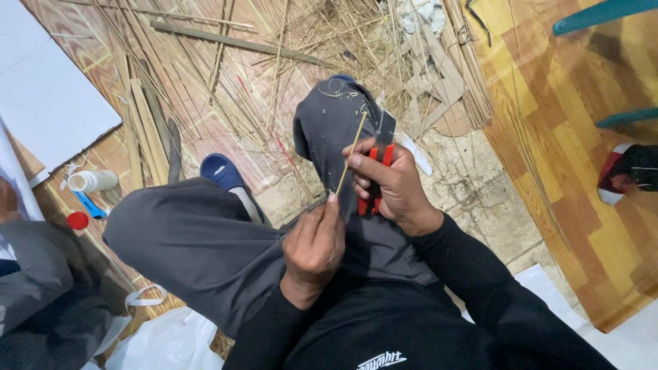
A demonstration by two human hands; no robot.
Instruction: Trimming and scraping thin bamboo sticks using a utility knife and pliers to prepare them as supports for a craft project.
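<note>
My left hand (314,245) pinches the lower end of a thin bamboo stick (351,154) that rises toward my raised knee (337,103). My right hand (389,183) is closed around a red-handled cutter (376,171), and its thumb presses against the stick. The cutter's dark blade (386,126) points up beside the stick. Both hands rest over my grey trousers (205,240). Small wood shavings lie on the knee.
Bamboo strips and straw (226,75) cover the floor ahead. A blue slipper (223,171), a white bottle (92,181) and a red cap (77,220) lie at the left. Another person's sleeve (41,274) is at the far left, a foot (627,175) at the right.
</note>
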